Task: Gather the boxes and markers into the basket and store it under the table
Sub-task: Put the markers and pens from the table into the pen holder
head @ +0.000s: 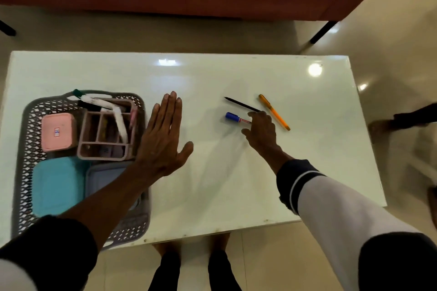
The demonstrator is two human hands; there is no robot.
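Basket [30, 125] sits on the desk [236, 184] at 9 o'clock, already loaded: pink box [56, 131] far-left, teal box [58, 186] near-left, grey box [104, 178] beside it partly under the forearm, brown divider tray [105, 134] with white markers [113, 111] leaning in it, one sticking out past the far rim. Left hand [163, 139] is flat, fingers spread, grip released, holding nothing; it hovers at the basket's right edge, looks like it's there to steady the basket or wait for a handoff, contact with the rim not clear. Right hand [261, 131] is out at 1 o'clock, fingertips curled down onto the tail end of the blue-capped marker [236, 118]; grip looks like it's closing on it but I cannot tell if it's pinched yet. Marker lies flat on the desk, cap pointing to 9. Black pencil [241, 104] just beyond it, near end under the fingers; orange pen [274, 112] just right, angled. Judgement: these three loose items are what's left, so the basket stays up top until they're in, then goes under the desk.
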